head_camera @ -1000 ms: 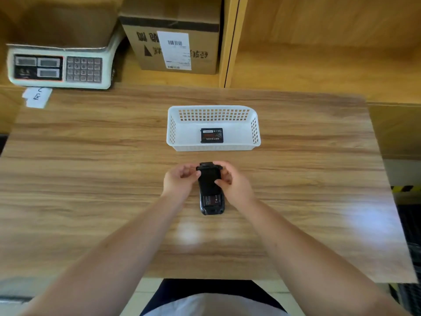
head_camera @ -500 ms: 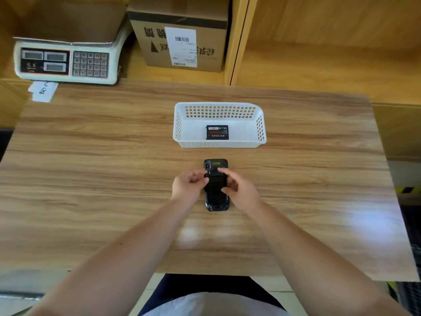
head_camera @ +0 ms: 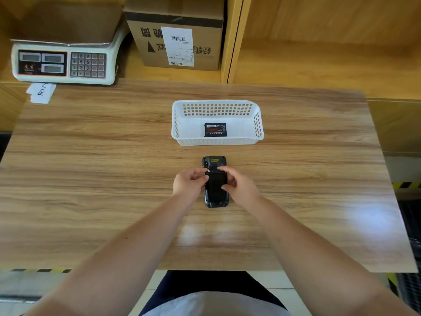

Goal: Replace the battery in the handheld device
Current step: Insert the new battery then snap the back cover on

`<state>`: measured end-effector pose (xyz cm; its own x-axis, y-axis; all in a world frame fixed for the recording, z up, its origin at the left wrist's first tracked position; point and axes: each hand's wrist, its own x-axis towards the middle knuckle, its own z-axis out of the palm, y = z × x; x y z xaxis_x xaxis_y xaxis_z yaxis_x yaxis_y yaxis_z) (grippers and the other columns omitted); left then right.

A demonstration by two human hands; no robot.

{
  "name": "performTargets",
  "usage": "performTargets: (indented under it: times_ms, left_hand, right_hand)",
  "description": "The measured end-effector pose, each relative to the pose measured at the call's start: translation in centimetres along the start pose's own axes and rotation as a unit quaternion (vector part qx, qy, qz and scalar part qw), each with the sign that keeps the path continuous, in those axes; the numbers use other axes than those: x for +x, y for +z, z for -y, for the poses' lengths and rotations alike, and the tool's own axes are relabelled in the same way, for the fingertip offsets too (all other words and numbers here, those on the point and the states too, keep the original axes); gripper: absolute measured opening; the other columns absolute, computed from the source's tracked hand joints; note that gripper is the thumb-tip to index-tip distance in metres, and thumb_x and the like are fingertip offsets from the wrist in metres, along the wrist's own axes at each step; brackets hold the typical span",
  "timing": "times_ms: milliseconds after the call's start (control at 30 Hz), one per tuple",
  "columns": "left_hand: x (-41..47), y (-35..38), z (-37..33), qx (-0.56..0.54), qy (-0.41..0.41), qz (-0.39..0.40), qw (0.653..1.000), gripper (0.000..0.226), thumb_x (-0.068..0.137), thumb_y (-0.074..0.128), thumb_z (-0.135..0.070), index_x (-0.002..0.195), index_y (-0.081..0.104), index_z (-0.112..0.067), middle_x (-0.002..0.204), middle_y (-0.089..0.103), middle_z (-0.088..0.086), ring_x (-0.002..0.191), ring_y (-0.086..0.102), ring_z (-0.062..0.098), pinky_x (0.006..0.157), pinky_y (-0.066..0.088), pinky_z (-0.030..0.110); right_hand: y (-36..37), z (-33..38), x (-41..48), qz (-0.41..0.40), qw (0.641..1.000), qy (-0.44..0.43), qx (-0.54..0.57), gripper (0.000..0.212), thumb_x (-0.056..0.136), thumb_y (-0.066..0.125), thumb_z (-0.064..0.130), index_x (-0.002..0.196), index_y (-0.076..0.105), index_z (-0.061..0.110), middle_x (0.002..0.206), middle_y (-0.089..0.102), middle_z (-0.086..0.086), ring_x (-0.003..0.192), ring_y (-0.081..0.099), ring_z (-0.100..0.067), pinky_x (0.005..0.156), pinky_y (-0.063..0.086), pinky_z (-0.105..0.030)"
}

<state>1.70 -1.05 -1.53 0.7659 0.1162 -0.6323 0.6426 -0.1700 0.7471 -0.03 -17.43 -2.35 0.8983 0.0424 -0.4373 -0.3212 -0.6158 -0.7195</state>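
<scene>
The black handheld device (head_camera: 215,189) lies back side up on the wooden table (head_camera: 91,179), its black back cover in place over the battery bay. My left hand (head_camera: 190,182) grips its left edge, fingertips at a small metal latch near the top of the cover. My right hand (head_camera: 239,184) holds the right edge, index finger pressing on the cover's top. A black battery (head_camera: 215,129) with a red label lies flat in the white plastic basket (head_camera: 180,124) just beyond the device.
A white weighing scale (head_camera: 61,62) stands at the back left with paper slips (head_camera: 41,92) below it. A cardboard box (head_camera: 175,35) sits on the shelf behind the table. A vertical wooden post (head_camera: 232,39) rises right of the box.
One second ago the cover was slid up and the battery in the device showed. The cover now sits down over the bay, and my hands have shifted lower along the device.
</scene>
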Motion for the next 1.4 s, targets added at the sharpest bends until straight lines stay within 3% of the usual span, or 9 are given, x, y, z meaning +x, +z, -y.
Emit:
performTargets:
  times_ms: [267,467,700,833,967,1100,1167,1300,1400]
  left_hand:
    - [0.3,0.2,0.3,0.049,0.014,-0.003,0.999,0.019,0.088,0.069,-0.013,0.099,0.071,-0.029,0.095,0.075,-0.002,0.084,0.073,0.019,0.083,0.059,0.038]
    - [0.0,0.5,0.6,0.094,0.032,-0.008,0.995,0.033,0.086,0.070,-0.011,0.117,0.068,-0.023,0.096,0.069,-0.006,0.084,0.063,0.009,0.065,0.044,0.015]
    - [0.0,1.4,1.6,0.140,0.058,-0.022,0.988,0.049,0.085,0.071,-0.011,0.131,0.061,-0.025,0.104,0.065,-0.001,0.090,0.060,0.011,0.076,0.046,0.020]
    - [-0.4,1.5,2.5,0.194,0.090,-0.043,0.976,0.051,0.085,0.070,-0.018,0.133,0.055,-0.029,0.127,0.054,0.001,0.122,0.045,0.022,0.094,0.041,0.031]
    - [-0.8,0.6,3.1,0.359,0.176,-0.040,0.916,0.072,0.090,0.062,-0.032,0.151,0.024,-0.036,0.161,0.021,-0.012,0.145,0.016,0.023,0.110,0.029,0.046]
    - [-0.7,-0.1,4.0,0.574,0.281,0.050,0.767,0.058,0.103,0.035,-0.034,0.155,0.010,-0.030,0.163,0.001,-0.014,0.151,-0.009,0.021,0.112,0.026,0.043]
    - [-0.7,-0.3,4.5,0.627,0.295,0.076,0.717,0.056,0.104,0.026,-0.034,0.155,0.007,-0.027,0.164,-0.001,-0.011,0.149,-0.017,0.022,0.113,0.022,0.042]
    - [-0.4,-0.8,5.0,0.654,0.283,0.108,0.693,0.060,0.099,0.011,-0.043,0.154,-0.006,-0.025,0.162,-0.012,-0.009,0.146,-0.023,0.017,0.119,0.009,0.043]
    - [-0.5,-0.3,4.3,0.641,0.273,0.125,0.706,0.061,0.100,0.014,-0.044,0.155,-0.005,-0.024,0.163,-0.012,-0.009,0.147,-0.021,0.013,0.122,0.002,0.044]
  right_hand:
    - [0.6,-0.4,-0.1,-0.023,0.998,-0.001,-0.063,0.059,0.086,0.065,0.012,0.135,0.047,0.039,0.129,0.048,0.004,0.123,0.040,-0.018,0.103,0.038,-0.034]
    - [0.8,-0.6,-0.2,-0.025,0.993,0.011,-0.117,0.066,0.085,0.068,0.019,0.141,0.039,0.042,0.136,0.044,0.005,0.123,0.034,-0.022,0.107,0.030,-0.035]
    - [1.1,-1.0,0.0,-0.010,0.988,0.023,-0.155,0.065,0.088,0.064,0.029,0.143,0.033,0.046,0.138,0.046,0.011,0.125,0.033,-0.023,0.103,0.025,-0.036]
    - [1.2,-1.4,-0.3,-0.014,0.986,-0.002,-0.167,0.063,0.088,0.064,0.029,0.143,0.036,0.042,0.142,0.044,0.011,0.128,0.032,-0.025,0.103,0.024,-0.035]
    - [1.5,-2.2,-1.3,-0.003,0.973,-0.042,-0.226,0.058,0.094,0.053,0.032,0.146,0.030,0.039,0.159,0.017,0.016,0.144,0.012,-0.027,0.112,0.021,-0.045]
    - [1.7,-3.0,-2.4,0.034,0.946,-0.088,-0.309,0.052,0.100,0.036,0.033,0.151,0.022,0.031,0.159,0.013,0.017,0.149,0.003,-0.029,0.112,0.021,-0.049]
    - [1.7,-3.2,-2.6,0.052,0.934,-0.093,-0.341,0.054,0.098,0.021,0.038,0.152,0.017,0.028,0.159,0.009,0.016,0.149,0.004,-0.030,0.114,0.020,-0.051]
    - [1.4,-3.3,-2.5,0.080,0.917,-0.091,-0.381,0.062,0.093,0.004,0.052,0.152,0.001,0.032,0.152,-0.014,0.023,0.149,-0.002,-0.026,0.118,0.012,-0.045]
    - [1.5,-2.9,-2.4,0.074,0.916,-0.074,-0.388,0.067,0.088,-0.002,0.056,0.152,0.000,0.034,0.156,-0.012,0.023,0.149,0.001,-0.026,0.117,0.012,-0.044]
